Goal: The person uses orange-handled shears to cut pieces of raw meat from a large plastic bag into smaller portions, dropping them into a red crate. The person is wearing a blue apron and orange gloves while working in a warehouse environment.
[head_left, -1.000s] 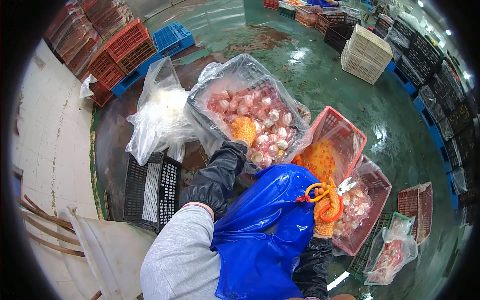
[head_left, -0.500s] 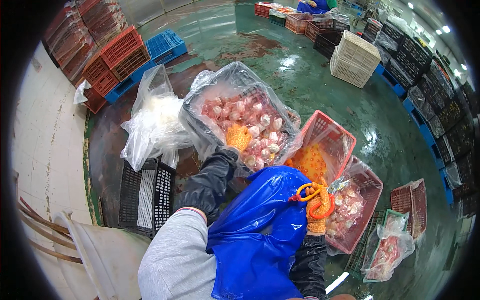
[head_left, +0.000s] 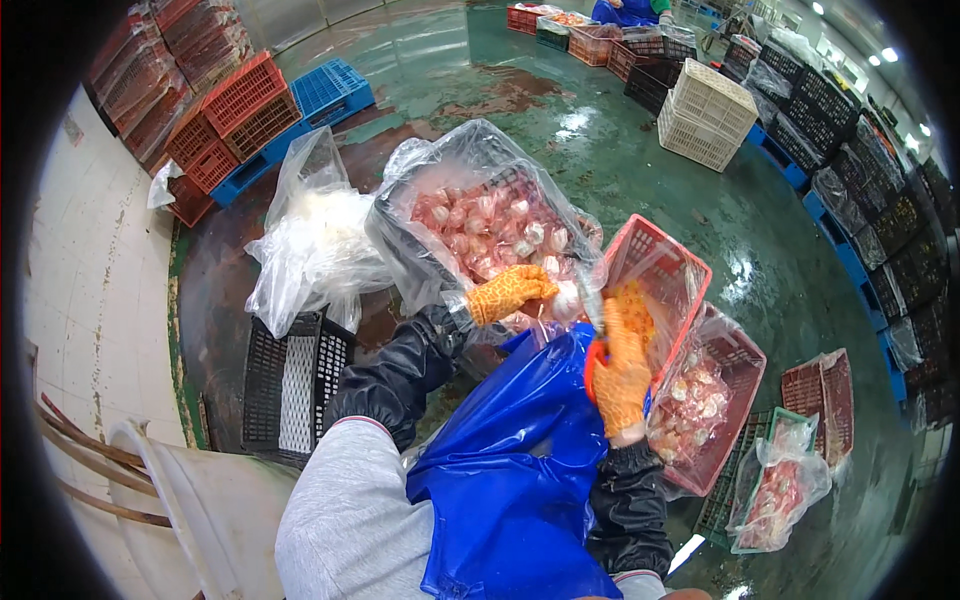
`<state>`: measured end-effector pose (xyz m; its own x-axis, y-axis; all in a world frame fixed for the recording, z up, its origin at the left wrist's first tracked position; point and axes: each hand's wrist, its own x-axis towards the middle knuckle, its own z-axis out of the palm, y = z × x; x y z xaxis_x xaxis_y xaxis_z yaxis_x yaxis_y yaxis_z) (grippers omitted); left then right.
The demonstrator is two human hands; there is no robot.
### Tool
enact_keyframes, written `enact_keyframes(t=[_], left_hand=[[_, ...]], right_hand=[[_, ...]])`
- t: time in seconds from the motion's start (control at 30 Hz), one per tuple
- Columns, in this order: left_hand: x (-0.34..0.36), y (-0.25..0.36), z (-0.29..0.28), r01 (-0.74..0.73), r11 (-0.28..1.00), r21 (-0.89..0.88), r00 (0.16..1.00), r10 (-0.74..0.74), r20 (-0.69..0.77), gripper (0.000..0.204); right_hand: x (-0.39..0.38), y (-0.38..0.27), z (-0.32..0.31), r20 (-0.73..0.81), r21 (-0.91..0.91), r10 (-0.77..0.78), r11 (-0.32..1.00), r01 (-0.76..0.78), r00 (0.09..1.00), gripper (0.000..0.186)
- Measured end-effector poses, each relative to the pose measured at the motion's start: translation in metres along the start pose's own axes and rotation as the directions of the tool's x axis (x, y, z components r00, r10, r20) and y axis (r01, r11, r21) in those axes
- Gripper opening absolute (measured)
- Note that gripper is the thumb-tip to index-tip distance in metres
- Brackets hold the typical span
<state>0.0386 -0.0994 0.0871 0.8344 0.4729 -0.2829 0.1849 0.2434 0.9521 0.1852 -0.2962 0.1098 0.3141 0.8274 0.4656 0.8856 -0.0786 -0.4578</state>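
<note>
right hand [head_left: 621,372] grasping scissors [head_left: 594,312] — left hand [head_left: 508,292] beside pale lump [head_left: 567,300], cannot tell its grip

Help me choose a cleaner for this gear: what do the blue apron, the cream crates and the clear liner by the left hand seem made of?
Blue apron: probably rubber or vinyl-coated fabric, glossy, with bright highlights along its folds.
Cream crates: likely moulded plastic, fairly matte; the walls are regular open lattice.
Clear liner: apparently thin plastic film, shiny, see-through and crinkled.

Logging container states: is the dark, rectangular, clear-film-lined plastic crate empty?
Not empty: the crate holds many rounded pink-and-white pieces, visible inside its clear liner.
</note>
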Motion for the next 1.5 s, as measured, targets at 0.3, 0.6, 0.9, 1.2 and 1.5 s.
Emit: enact_keyframes(t=[0.3,0.6,0.9,1.2,1.5], left_hand=[[0.0,-0.009,0.01,-0.591,0.577,0.564,0.806,0.405,0.432,0.021],[-0.015,0.006,0.07,-0.034,0.666,-0.745,0.948,0.258,0.188,0.041],[-0.011,-0.021,0.134,-0.3,0.884,-0.358,0.925,0.177,-0.337,0.023],[-0.004,-0.002,0.088,-0.313,0.853,-0.418,0.806,0.006,-0.591,0.04],[0.006,-0.008,0.107,-0.444,0.88,-0.171,0.715,0.233,-0.659,0.025]], right_hand=[[0.002,0.01,-0.001,0.372,0.829,0.428,0.245,-0.502,0.824,0.037],[-0.015,0.033,0.034,0.348,0.937,0.57,-0.195,-0.289,0.744,0.028],[-0.005,-0.036,0.015,0.16,0.97,0.629,0.041,-0.238,0.761,0.037],[-0.018,-0.033,-0.004,0.224,0.735,0.424,0.517,-0.438,0.877,0.046],[-0.008,-0.043,-0.02,0.366,0.495,0.279,0.75,-0.439,0.888,0.047]])
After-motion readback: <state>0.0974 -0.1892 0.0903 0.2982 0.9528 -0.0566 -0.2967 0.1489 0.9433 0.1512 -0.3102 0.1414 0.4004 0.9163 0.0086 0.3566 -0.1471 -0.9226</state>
